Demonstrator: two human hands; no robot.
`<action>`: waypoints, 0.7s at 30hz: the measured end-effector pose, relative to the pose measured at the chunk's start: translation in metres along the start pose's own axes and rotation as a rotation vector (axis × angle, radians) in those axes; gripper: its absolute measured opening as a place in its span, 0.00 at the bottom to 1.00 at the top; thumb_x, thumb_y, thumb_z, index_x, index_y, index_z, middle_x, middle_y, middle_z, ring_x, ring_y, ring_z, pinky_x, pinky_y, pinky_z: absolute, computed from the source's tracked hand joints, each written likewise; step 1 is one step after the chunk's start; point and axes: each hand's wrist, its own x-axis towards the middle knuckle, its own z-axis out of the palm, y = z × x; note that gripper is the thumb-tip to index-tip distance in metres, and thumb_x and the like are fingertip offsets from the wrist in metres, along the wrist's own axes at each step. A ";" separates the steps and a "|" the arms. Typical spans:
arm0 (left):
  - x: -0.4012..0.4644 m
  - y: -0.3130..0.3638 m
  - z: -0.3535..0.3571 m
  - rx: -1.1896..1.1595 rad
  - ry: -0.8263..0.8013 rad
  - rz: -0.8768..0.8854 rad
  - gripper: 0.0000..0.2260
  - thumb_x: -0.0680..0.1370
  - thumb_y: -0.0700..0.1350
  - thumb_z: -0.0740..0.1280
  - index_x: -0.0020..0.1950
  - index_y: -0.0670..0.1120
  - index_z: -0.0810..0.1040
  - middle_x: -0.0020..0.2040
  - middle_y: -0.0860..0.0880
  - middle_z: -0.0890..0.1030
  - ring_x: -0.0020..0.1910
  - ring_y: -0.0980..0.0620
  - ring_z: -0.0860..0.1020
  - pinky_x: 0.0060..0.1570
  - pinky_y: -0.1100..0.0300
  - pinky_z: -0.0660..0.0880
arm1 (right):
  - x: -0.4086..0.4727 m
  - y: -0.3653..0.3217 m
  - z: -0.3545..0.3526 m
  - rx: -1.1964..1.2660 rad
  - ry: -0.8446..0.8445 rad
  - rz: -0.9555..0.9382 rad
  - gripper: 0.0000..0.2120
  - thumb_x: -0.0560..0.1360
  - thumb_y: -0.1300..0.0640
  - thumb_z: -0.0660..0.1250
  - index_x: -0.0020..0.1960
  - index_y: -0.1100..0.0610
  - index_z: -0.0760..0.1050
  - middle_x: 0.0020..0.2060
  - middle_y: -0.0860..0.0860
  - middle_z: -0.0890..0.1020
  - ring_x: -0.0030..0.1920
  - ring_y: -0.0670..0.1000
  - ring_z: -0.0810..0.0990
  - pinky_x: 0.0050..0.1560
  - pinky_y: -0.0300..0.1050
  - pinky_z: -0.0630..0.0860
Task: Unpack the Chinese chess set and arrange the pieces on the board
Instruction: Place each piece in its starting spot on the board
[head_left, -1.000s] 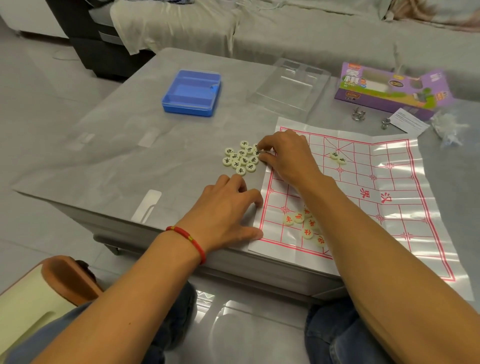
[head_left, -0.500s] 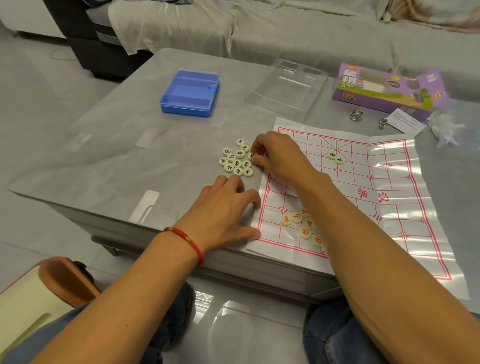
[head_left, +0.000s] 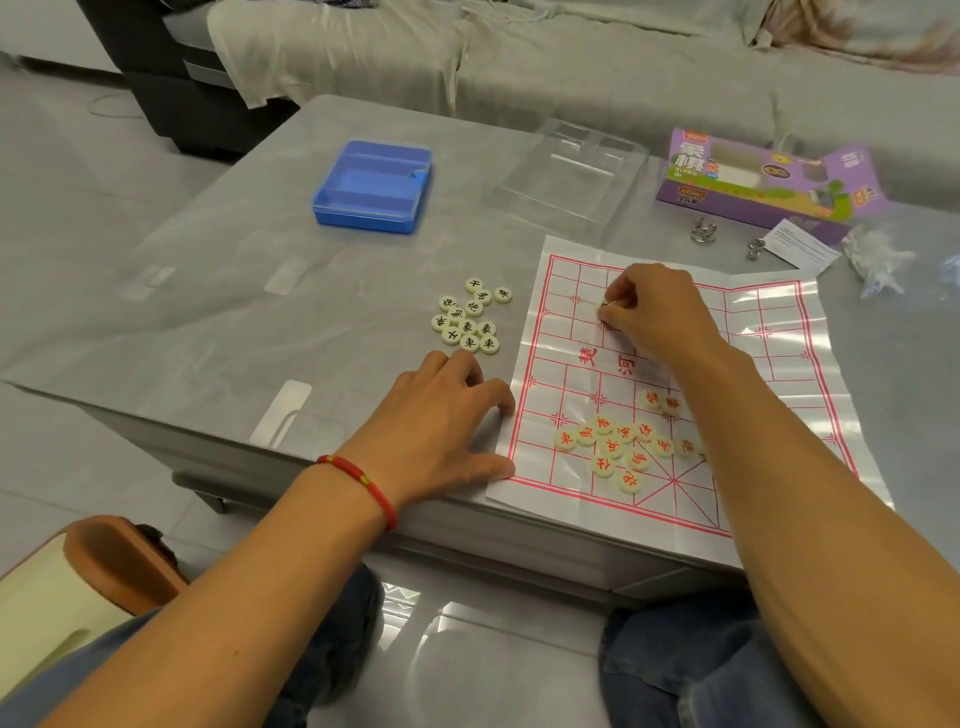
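head view: placing step underway, right hand (head_left: 655, 312) pinches one piece (head_left: 604, 310) down onto the board (head_left: 779, 332) far-left grid, left hand (head_left: 447, 415) flat, fingers spread, pinning the board edge on the counter (head_left: 208, 312); next, likely fetch from the black-lettered pile (head_left: 470, 322).

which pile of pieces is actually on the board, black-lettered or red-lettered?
The red-lettered pile: it lies on the board, on its near half. The black-lettered pile sits on the bare table, left of the board's edge.
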 end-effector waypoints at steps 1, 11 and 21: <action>0.000 0.000 0.000 0.001 0.003 0.002 0.27 0.73 0.65 0.69 0.69 0.58 0.70 0.63 0.51 0.69 0.62 0.51 0.67 0.59 0.56 0.71 | 0.001 0.000 0.001 -0.031 0.016 -0.007 0.12 0.76 0.53 0.72 0.58 0.55 0.79 0.53 0.53 0.82 0.51 0.52 0.79 0.60 0.52 0.76; 0.002 -0.002 0.002 0.013 0.010 -0.009 0.27 0.71 0.66 0.70 0.68 0.58 0.71 0.62 0.51 0.70 0.61 0.50 0.67 0.59 0.54 0.71 | -0.013 -0.067 0.048 -0.079 -0.082 -0.546 0.18 0.82 0.55 0.60 0.72 0.47 0.71 0.71 0.49 0.72 0.70 0.54 0.69 0.66 0.57 0.63; 0.001 -0.006 0.007 0.002 0.023 0.005 0.29 0.70 0.66 0.70 0.68 0.59 0.71 0.62 0.51 0.69 0.61 0.50 0.66 0.59 0.55 0.70 | -0.007 -0.071 0.049 -0.118 -0.018 -0.506 0.10 0.79 0.52 0.66 0.60 0.49 0.78 0.55 0.52 0.80 0.55 0.54 0.76 0.56 0.53 0.73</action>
